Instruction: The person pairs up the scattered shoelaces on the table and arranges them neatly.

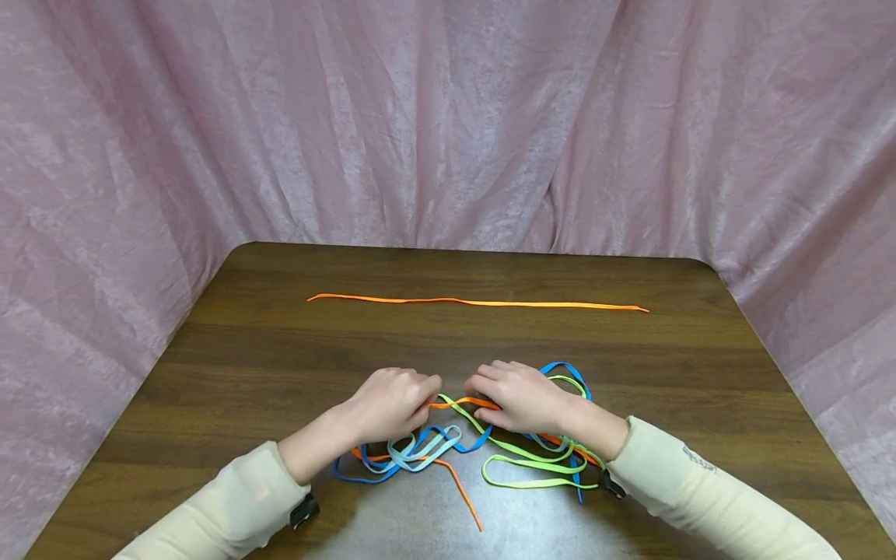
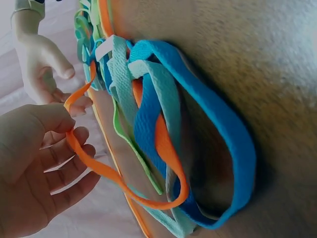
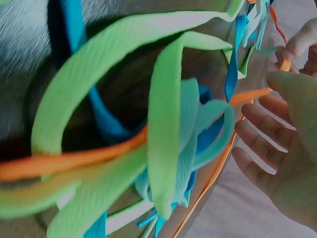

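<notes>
the left hand (image 1: 395, 400) pinches the orange lace (image 2: 106, 171) between thumb and forefinger, a narrow grip with the other fingers loosely bent away; probably a fingertip hold is chosen so that one flat strand can be kept apart from the rest. the right hand (image 1: 521, 397) lies just across from that grip, palm down in the head view. its thumb stands off from its fingers and the same lace runs through the gap, so it looks more like a loose guide than a clamp; whether the strand bears on the skin i cannot tell.

from the left grip the orange lace spans the short gap between the hands, and on the other side it drops in a slack bend into the coils beneath. that slack suggests that nothing is being pulled hard.

below the left grip, on its near side, the blue lace (image 2: 242, 163) and the pale lace (image 2: 171, 94) lie looped over each other. under and nearer than the right hand is a second heap, mostly the green lace (image 3: 166, 109), whose thin tail reaches across toward the left fingers. blue bridges the heaps on the near side of the gap, perhaps why both hands work so close together.

well beyond both hands, the far lace (image 1: 560, 305) lies nearly straight across the table (image 1: 280, 350), seemingly set there to stay out of the tangle.
</notes>
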The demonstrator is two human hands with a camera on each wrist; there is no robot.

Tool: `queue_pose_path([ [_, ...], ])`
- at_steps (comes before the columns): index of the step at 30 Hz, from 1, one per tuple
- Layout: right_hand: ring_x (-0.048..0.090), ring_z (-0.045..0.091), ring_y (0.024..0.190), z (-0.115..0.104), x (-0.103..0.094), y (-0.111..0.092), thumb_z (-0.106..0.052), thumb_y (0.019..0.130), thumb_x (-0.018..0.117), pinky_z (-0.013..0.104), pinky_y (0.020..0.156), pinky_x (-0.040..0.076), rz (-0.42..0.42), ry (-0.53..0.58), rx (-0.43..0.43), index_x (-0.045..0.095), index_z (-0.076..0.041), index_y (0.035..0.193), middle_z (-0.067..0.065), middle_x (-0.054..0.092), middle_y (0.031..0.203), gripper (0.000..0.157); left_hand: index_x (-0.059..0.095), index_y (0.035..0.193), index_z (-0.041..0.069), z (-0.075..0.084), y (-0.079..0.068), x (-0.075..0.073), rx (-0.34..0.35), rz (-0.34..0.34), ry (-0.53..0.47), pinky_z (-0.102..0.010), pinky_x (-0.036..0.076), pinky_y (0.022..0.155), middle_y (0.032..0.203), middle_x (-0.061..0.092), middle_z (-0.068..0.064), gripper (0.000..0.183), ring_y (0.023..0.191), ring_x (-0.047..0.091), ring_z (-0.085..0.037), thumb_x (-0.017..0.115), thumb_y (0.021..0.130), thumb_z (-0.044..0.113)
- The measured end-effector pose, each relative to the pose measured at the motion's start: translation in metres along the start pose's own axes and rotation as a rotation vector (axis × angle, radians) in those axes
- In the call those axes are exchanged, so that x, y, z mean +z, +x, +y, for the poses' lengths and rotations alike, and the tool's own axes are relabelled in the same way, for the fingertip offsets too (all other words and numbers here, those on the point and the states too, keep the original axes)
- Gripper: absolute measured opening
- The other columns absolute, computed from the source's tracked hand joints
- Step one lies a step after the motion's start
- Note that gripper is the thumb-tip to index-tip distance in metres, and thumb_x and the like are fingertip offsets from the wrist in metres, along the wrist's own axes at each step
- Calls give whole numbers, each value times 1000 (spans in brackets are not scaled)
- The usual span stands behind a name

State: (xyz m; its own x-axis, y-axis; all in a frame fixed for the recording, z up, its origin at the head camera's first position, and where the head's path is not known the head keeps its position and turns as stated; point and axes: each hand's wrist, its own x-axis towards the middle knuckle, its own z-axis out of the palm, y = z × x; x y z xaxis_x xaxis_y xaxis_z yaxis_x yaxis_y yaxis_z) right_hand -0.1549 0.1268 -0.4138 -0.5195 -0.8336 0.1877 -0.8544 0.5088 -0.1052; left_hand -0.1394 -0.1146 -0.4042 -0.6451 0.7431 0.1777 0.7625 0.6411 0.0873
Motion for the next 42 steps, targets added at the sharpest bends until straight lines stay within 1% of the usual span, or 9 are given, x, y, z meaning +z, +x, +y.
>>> queue_pose_path([
  [5,52,9,77,-5,5,4,-25,82,65,25,69,44,52,-17,-49,62,-18,97,-10,55,84,17,48,70,19,2,1,-4,9,37,16,-19,25,43,56,41,12,16,48,34,-5,59,78,11],
  [8,52,9,73,-8,6,6,-21,82,64,24,66,43,69,-19,-59,62,-19,90,-10,53,79,8,48,70,19,2,0,-4,9,66,13,-20,26,44,57,42,12,16,49,36,-5,60,78,11],
  [12,53,8,70,-9,8,7,-20,84,62,24,64,43,85,-33,-62,60,-21,84,-11,52,76,2,50,71,19,0,-2,-4,3,94,23,-22,31,45,59,47,12,15,51,42,-7,62,77,12],
  [15,52,8,69,-9,6,6,-20,85,62,24,64,42,95,-32,-54,60,-21,83,-11,51,75,3,53,74,19,-2,-3,-4,-1,93,39,-23,35,47,62,50,11,12,53,46,-8,63,78,13],
  [20,52,8,69,-9,-1,5,-19,86,61,24,66,43,104,-20,-36,60,-20,83,-11,51,74,4,59,76,19,-6,-6,-4,-1,84,54,-22,38,49,66,55,10,8,55,48,-6,62,79,12],
  [26,48,6,67,-4,-7,1,-20,89,58,24,65,42,66,-2,12,59,-20,83,-12,49,73,7,63,77,18,-11,-11,-8,-14,78,63,-22,40,50,69,57,9,7,57,51,-6,64,81,12],
  [32,48,5,66,2,-13,-5,-20,90,58,25,65,43,73,7,33,60,-18,82,-12,50,73,8,64,79,17,-17,-16,-13,-53,65,48,-23,43,53,73,59,8,4,60,53,-7,66,82,14],
  [36,48,4,64,7,-16,-9,-18,89,59,25,64,44,87,16,37,61,-17,82,-11,50,72,8,64,79,17,-23,-20,-16,-84,63,41,-22,42,53,72,58,9,5,59,51,-5,68,81,15],
  [42,44,1,60,15,-23,-17,-15,86,62,22,61,42,106,42,70,61,-16,81,-13,48,69,5,63,78,18,-32,-27,-18,-120,72,39,-21,39,51,72,56,9,7,58,48,-4,68,81,16],
])
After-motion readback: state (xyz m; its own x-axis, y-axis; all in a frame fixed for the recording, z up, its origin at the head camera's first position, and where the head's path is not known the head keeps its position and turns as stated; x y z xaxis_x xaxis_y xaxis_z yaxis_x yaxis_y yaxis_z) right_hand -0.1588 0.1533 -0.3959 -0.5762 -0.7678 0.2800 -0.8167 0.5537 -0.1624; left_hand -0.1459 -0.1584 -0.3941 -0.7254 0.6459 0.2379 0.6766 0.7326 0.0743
